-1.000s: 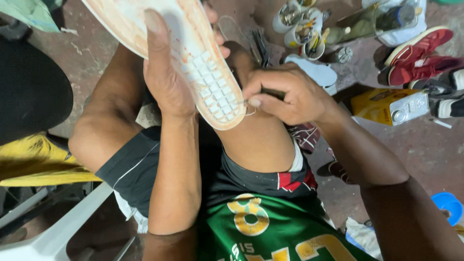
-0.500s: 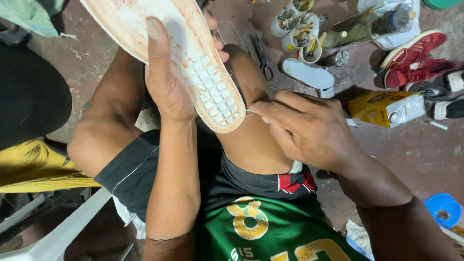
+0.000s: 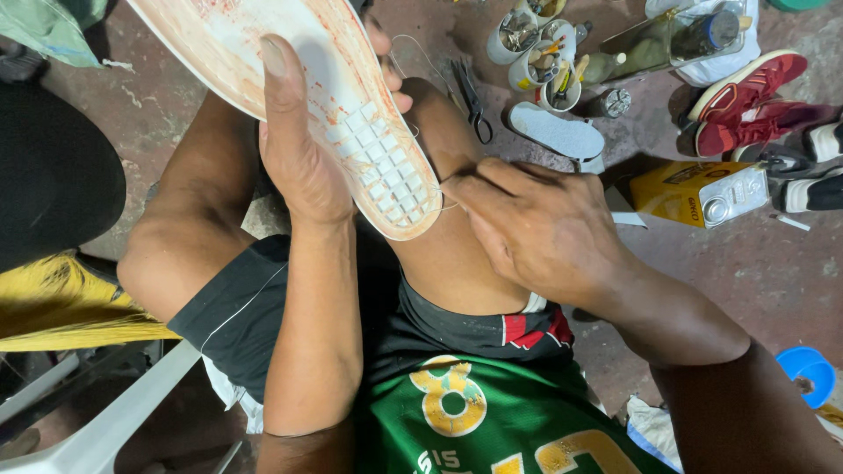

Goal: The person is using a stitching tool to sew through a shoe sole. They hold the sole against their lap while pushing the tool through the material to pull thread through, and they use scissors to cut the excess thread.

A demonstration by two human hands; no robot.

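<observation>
Partly cut off above, the sole (image 3: 351,132) sat gripped in the left hand (image 3: 303,154); the right hand (image 3: 536,224) pinched perhaps a thread (image 3: 450,207), barely visible.

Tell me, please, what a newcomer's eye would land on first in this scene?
The pale shoe sole, top centre, gripped by the left hand while the right hand pinches at its heel edge. Then the red shoes and yellow can on the floor at right.
</observation>
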